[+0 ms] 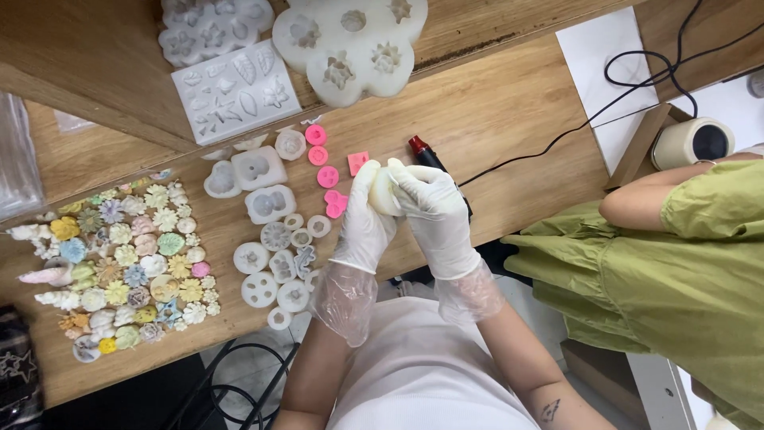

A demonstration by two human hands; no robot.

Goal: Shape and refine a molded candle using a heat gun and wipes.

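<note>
Small white mould (383,191) (between fingers)

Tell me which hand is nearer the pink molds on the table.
Left. The left hand sits right beside the pink molds, nearly touching the lowest one. The right hand is farther off, on the other side of the white mold both hands hold.

Three large white silicone moulds (350,44), five small pink moulds (327,177), two gloved hands (398,207), one glue gun (426,154)

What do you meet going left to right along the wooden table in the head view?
Spread of pastel cast flowers and shells → cluster of small round white silicone moulds → small pink moulds → gloved left hand and gloved right hand sharing a white mould → another person's green sleeve.
</note>
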